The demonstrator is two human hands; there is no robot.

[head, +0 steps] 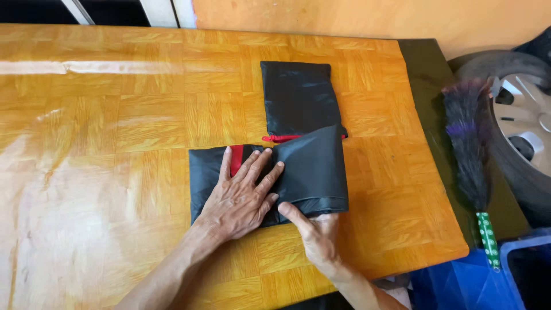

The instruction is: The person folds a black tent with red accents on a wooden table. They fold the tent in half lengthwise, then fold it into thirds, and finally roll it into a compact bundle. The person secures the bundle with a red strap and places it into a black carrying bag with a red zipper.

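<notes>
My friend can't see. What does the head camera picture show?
Two bare hands work on a black plastic bag with red trim on a shiny wooden table: the left hand presses flat on it, while the right hand pinches its near edge. A dark feather duster and a car wheel sit at right.

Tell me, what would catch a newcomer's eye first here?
A black garment with red trim lies part-folded in the middle of a glossy wooden table. The left hand presses flat on it while the right hand grips its near edge. A feather duster lies off the table's right side.
</notes>
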